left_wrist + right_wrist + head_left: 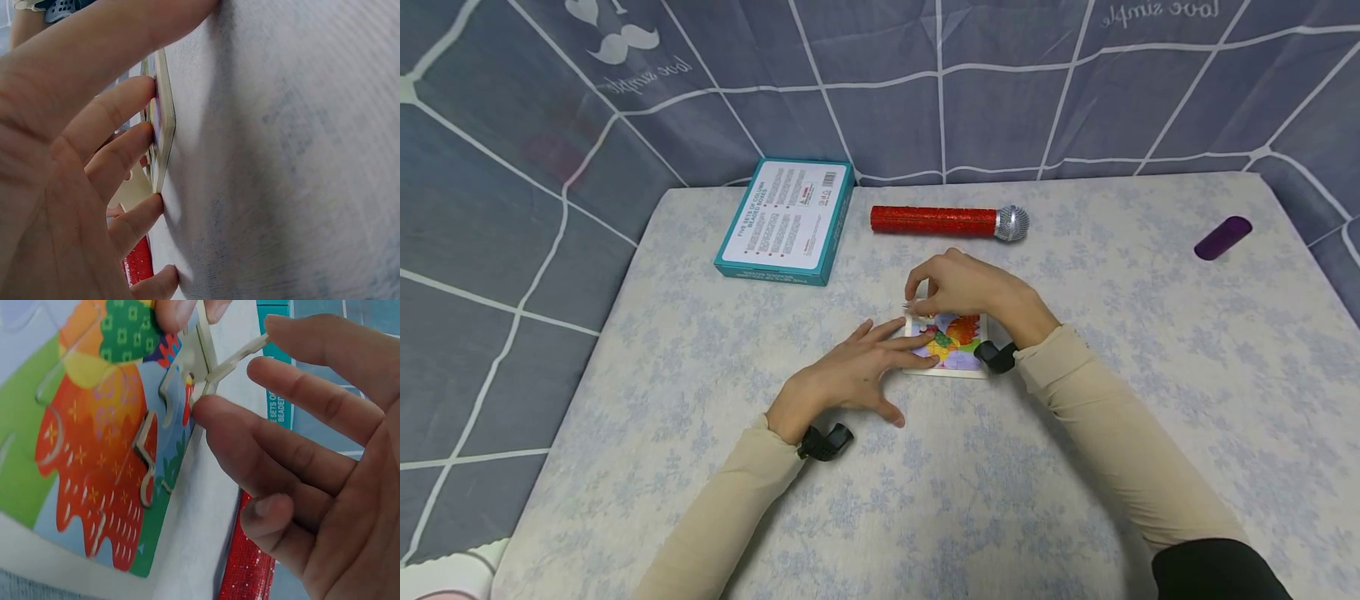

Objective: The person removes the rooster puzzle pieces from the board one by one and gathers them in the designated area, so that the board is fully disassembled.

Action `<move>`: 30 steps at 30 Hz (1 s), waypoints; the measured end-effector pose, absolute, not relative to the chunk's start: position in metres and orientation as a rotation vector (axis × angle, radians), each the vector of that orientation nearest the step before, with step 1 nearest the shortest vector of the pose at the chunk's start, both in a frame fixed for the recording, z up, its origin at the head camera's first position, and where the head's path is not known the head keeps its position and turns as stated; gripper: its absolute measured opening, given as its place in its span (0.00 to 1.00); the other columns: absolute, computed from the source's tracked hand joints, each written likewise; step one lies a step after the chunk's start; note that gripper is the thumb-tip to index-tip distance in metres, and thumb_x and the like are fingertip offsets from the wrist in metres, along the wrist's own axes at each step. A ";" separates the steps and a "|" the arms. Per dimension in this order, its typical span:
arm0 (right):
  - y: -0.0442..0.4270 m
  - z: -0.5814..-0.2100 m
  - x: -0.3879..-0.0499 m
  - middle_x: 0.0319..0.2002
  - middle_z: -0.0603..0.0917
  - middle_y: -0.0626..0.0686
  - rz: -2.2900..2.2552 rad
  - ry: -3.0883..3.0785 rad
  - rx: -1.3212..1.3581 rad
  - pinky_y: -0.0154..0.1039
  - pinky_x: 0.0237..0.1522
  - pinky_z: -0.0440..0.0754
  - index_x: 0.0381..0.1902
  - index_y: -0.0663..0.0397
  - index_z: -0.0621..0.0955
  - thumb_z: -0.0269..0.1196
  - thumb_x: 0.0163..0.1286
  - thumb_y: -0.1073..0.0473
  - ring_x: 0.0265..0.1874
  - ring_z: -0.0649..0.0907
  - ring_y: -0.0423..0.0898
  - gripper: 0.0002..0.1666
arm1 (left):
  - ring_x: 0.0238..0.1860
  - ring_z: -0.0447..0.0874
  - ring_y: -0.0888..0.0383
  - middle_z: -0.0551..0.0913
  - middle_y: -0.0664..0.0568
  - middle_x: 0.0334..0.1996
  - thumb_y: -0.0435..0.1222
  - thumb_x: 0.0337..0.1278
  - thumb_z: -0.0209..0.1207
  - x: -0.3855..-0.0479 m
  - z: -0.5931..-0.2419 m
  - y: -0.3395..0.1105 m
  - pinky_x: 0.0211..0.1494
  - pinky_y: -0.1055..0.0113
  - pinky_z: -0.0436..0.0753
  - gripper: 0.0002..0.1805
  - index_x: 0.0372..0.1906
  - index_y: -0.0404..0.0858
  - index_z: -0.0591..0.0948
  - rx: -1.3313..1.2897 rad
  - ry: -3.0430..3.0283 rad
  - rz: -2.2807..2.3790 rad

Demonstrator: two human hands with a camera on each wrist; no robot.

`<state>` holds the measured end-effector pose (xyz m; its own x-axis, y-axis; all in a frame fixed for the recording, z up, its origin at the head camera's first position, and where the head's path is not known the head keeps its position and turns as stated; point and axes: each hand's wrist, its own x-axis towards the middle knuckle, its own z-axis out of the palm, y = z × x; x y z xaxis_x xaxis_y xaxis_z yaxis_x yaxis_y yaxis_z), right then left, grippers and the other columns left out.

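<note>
A small jigsaw puzzle point(962, 333) with a colourful cartoon picture lies in a pale tray on the table. My left hand point(853, 371) is spread flat, its fingertips resting on the puzzle's left side and its thumb out on the tablecloth. Over the far left corner, my right hand point(970, 287) pinches a thin puzzle piece point(240, 357), seen edge-on and tilted up in the right wrist view. Beside it, another piece stands slightly raised from the puzzle point(106, 444). In the left wrist view the tray's edge point(164, 125) sits under the left fingertips.
A teal-and-white box point(790, 217) lies at the back left. Right of it are a red glittery microphone point(936, 221) and, farther off, a purple cylinder point(1222, 237). A grey curtain point(880, 125) with white lines hangs behind the patterned table point(925, 500).
</note>
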<state>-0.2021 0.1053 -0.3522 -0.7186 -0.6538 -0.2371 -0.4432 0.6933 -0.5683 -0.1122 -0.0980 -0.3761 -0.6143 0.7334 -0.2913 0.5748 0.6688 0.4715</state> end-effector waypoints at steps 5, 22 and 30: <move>0.104 -0.352 -0.202 0.32 0.86 0.49 -0.659 2.466 -0.813 0.39 0.29 0.79 0.44 0.48 0.85 0.69 0.63 0.52 0.25 0.81 0.44 0.13 | 0.78 0.37 0.51 0.53 0.63 0.77 0.53 0.38 0.77 -0.113 -0.378 -0.098 0.74 0.38 0.39 0.48 0.71 0.55 0.70 1.031 2.424 0.469; 0.147 -0.356 -0.201 0.38 0.86 0.50 -0.719 2.564 -0.978 0.43 0.43 0.80 0.40 0.56 0.89 0.70 0.59 0.63 0.37 0.81 0.46 0.10 | 0.78 0.36 0.51 0.52 0.65 0.77 0.51 0.37 0.78 -0.111 -0.375 -0.098 0.75 0.41 0.39 0.49 0.71 0.56 0.70 0.987 2.420 0.468; 0.208 -0.366 -0.193 0.40 0.85 0.49 -0.781 2.685 -0.886 0.43 0.39 0.78 0.40 0.56 0.89 0.72 0.57 0.65 0.36 0.80 0.45 0.11 | 0.78 0.37 0.50 0.53 0.63 0.77 0.51 0.37 0.78 -0.111 -0.374 -0.097 0.75 0.41 0.40 0.49 0.71 0.56 0.69 0.983 2.422 0.455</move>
